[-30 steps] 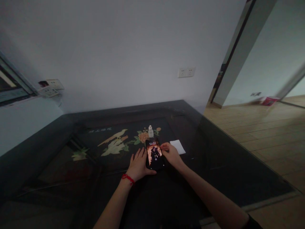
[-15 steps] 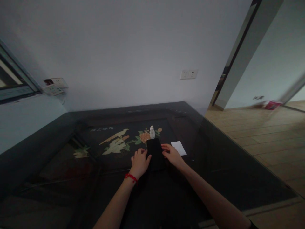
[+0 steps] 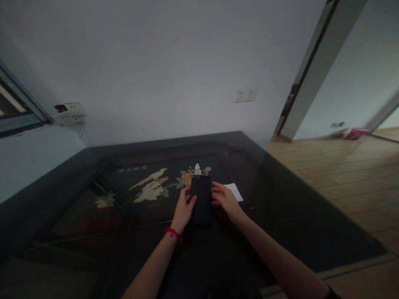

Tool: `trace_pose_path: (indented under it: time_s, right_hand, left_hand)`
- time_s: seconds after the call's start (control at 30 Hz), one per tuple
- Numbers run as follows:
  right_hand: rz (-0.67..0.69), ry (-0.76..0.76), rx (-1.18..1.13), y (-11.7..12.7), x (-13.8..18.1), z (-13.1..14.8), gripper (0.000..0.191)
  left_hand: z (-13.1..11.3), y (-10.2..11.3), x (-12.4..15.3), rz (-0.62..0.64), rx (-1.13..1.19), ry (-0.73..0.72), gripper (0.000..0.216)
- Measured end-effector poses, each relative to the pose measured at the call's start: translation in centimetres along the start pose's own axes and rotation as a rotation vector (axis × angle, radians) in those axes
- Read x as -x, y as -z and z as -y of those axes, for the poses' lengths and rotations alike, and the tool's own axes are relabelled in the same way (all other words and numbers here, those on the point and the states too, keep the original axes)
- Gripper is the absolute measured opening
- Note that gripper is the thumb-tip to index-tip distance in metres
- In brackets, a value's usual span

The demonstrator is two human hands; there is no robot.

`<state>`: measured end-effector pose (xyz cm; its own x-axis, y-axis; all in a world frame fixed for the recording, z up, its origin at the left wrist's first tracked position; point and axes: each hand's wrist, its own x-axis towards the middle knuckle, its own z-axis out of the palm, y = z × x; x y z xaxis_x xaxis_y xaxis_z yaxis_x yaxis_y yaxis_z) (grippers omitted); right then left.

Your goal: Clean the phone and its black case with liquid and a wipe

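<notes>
A black phone (image 3: 201,198) with a dark screen is held between both hands just above the dark glass-topped table (image 3: 280,207). My left hand (image 3: 182,211), with a red string at the wrist, grips the phone's left edge with curled fingers. My right hand (image 3: 225,200) grips its right edge. Just beyond the phone's far end stands a small white bottle (image 3: 197,169). A white square cloth or paper (image 3: 235,191) lies flat to the right of my right hand.
The table carries a bird-and-flower inlay (image 3: 152,187) under the glass. A white wall with a double socket (image 3: 245,95) stands behind. Wooden floor (image 3: 343,174) and a doorway lie to the right; a red item (image 3: 354,133) sits on the floor far off.
The phone's lit screen has gone dark. Both hands have closed onto its edges, and it has tilted up a little off the table.
</notes>
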<state>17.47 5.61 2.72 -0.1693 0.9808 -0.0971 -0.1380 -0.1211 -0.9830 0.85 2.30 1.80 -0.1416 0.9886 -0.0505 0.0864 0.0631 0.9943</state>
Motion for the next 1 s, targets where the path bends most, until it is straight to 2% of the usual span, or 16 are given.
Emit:
trace_pose_path:
  time_s: [0.1, 0.27, 0.37, 0.57, 0.73, 0.87, 1.0]
  right_hand:
    - [0.087, 0.017, -0.012, -0.1, 0.5, 1.0, 0.050]
    - [0.173, 0.115, 0.054, 1.4, 0.9, 3.7, 0.039]
    - [0.227, 0.188, 0.106, 2.4, 1.0, 4.7, 0.036]
    - [0.327, 0.270, 0.209, 3.1, 1.4, 5.7, 0.033]
    - [0.389, 0.344, 0.445, 3.8, 2.4, 7.2, 0.032]
    - [0.472, 0.329, 0.498, 4.1, 2.5, 7.2, 0.040]
    - [0.490, 0.283, 0.483, 4.0, 2.2, 6.5, 0.042]
  left_hand:
    - [-0.7, 0.1, 0.2, -0.036, 0.012, -0.044, 0.039]
    - [-2.8, 1.1, 1.0, -0.070, -0.260, -0.250, 0.037]
    - [-3.8, 1.4, 1.6, -0.031, -0.382, -0.329, 0.036]
    - [-4.6, 2.0, 2.3, 0.004, -0.475, -0.462, 0.036]
    - [-4.9, 3.1, 2.4, 0.038, -0.720, -0.616, 0.033]
    - [-4.9, 3.2, 2.4, 0.039, -0.850, -0.687, 0.032]
    - [-4.8, 3.1, 2.4, 0.042, -0.898, -0.726, 0.032]
